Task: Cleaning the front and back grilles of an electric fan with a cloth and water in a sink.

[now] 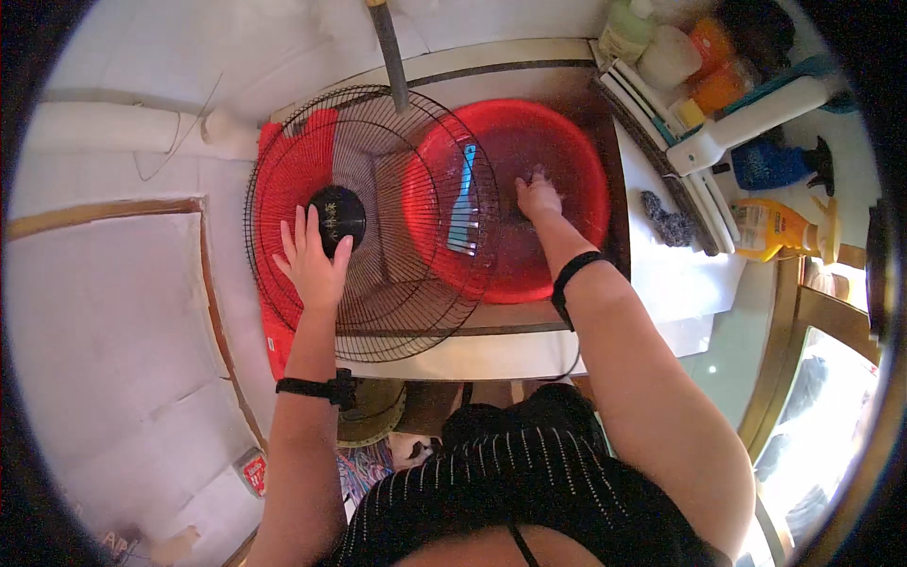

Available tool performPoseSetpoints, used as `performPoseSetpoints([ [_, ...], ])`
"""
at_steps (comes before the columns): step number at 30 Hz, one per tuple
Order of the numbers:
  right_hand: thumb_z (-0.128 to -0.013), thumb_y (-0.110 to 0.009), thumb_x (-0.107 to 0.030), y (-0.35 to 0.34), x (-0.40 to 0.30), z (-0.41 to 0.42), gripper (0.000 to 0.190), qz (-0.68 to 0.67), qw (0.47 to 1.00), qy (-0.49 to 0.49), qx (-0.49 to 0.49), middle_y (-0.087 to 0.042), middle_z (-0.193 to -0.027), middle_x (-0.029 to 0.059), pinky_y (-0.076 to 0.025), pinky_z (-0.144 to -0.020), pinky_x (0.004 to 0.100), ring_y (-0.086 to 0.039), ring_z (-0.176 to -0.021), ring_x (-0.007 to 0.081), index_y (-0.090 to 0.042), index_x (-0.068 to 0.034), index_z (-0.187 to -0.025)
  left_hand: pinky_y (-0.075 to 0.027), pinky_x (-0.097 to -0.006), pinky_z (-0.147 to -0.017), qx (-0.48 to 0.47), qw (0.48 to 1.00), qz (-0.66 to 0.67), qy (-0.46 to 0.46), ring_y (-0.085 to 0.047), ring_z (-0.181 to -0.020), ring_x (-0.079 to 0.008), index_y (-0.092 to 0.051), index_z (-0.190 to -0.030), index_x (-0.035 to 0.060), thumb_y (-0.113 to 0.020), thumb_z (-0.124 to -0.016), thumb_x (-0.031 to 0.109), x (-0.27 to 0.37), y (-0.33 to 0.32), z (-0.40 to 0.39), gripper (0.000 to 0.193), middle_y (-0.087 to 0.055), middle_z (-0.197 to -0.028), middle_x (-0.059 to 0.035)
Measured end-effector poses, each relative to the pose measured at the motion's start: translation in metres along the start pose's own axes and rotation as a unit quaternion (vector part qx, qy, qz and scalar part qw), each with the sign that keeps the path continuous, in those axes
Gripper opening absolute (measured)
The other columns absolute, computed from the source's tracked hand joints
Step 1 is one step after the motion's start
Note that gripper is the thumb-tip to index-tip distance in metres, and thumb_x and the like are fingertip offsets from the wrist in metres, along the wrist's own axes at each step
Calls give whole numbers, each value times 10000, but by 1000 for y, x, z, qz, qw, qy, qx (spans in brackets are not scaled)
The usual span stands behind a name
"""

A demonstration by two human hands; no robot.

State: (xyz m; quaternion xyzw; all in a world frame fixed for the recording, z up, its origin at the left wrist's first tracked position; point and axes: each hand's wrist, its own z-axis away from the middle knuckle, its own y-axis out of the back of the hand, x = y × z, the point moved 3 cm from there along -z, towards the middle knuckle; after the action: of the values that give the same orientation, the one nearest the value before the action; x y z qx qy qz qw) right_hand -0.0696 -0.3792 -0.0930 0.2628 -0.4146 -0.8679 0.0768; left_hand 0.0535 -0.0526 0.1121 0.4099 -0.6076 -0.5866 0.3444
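Observation:
A round black wire fan guard [397, 298] lies over the left part of a sink [623, 212] and overlaps a red plastic basin [581, 135]. My left hand [312, 266] rests on the guard, fingers spread, with thumb and forefinger against its black centre cap [341, 218], which bears writing. My right hand [540, 195] reaches into the murky water [510, 248] in the basin. Its fingertips are blurred under the surface, so whether they hold anything is unclear. Behind the guard's wires, a light-blue brush-like tool [464, 198] lies in the basin.
Red cloth or plastic [273, 312] lies under the guard's left side. A grey pipe [391, 57] comes down behind it. On the right ledge are a dark scouring pad [667, 218], a white-handled squeegee-like tool [751, 124], a yellow bottle [769, 228] and a blue bottle [769, 164].

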Motion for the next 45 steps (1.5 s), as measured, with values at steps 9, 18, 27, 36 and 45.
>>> performPoseSetpoints([
  [9, -869, -555, -178, -16, 32, -22, 529, 22, 992, 30, -121, -542, -1238, 188, -441, -978, 409, -550, -1128, 355, -393, -112, -1368, -138, -690, -1035, 25, 999, 11, -30, -201, -1400, -334, -339, -1437, 176, -567, -824, 523, 8, -3, -9, 741, -298, -1506, -32],
  [18, -778, -677, -183, 104, -84, 147, 361, -288, 860, 388, 164, -518, -1259, 181, -394, -1002, 416, -490, -1171, 357, -604, -69, -1113, -144, -687, -1039, 5, 1000, 4, -13, -200, -1399, -339, -334, -1440, 176, -583, -818, 500, 3, 0, -7, 745, -290, -1509, -35],
  [27, -811, -660, -307, 52, -93, 119, 482, -238, 911, 257, 219, -444, -1329, 242, -363, -1021, 456, -417, -1224, 431, -537, -30, -1186, -141, -687, -1040, 5, 1000, 8, -22, -197, -1400, -337, -332, -1442, 180, -580, -817, 503, 10, -6, -9, 747, -291, -1509, -39],
  [36, -884, -547, -492, 18, -59, 51, 671, -546, 832, -93, -19, -606, -1008, 170, -497, -664, 373, -595, -792, 237, -488, 68, -1249, -142, -697, -1028, 27, 999, 12, -23, -207, -1394, -341, -343, -1435, 179, -567, -823, 521, 10, -5, -9, 736, -310, -1498, -42],
  [45, -906, -411, -616, 44, -72, 151, 538, -724, 632, -197, -193, -423, -574, 19, -321, -415, 308, -408, -472, 167, -531, -94, -851, -159, -711, -1016, -6, 994, 97, -39, -212, -1390, -353, -384, -1406, 181, -606, -820, 491, 1, 36, -33, 699, -288, -1507, -51],
])
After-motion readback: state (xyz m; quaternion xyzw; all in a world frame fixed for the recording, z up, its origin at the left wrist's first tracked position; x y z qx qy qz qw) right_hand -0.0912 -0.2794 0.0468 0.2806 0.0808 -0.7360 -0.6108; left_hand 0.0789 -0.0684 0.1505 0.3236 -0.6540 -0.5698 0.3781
